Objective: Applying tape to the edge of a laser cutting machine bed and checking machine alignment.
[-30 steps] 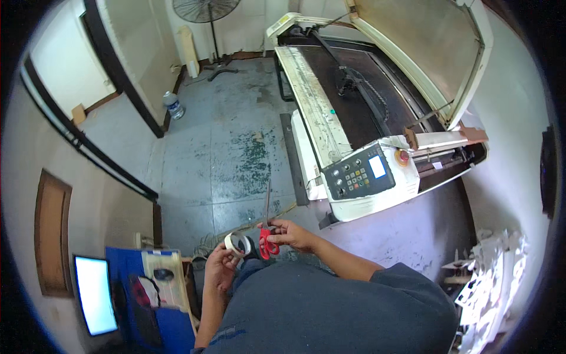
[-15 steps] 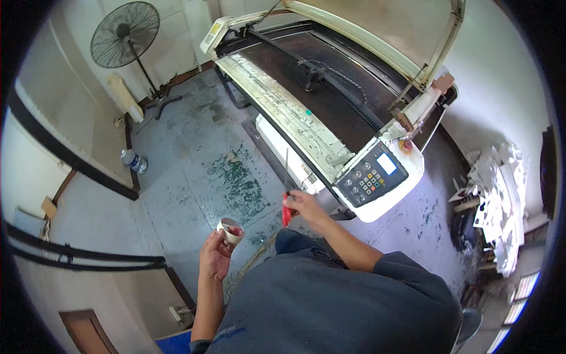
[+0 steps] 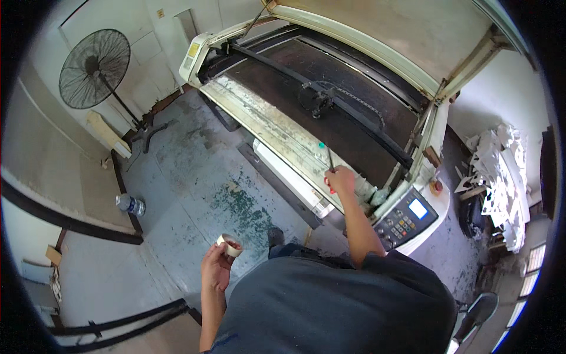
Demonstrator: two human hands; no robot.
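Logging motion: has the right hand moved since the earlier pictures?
Yes: the right hand went forward, from short of the machine's front ledge to over it.

From the person (image 3: 336,304): tape (image 3: 233,251) at ten o'clock, bottle (image 3: 134,205) beyond it, machine (image 3: 262,115) at twelve, sheets (image 3: 504,183) at two.

One tape roll (image 3: 233,252), one scissors (image 3: 328,183)

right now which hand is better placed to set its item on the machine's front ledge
Probably the right hand: it is stretched out over the pale front ledge, holding red-handled scissors. The left hand, with a tape roll, is nearer the torso.
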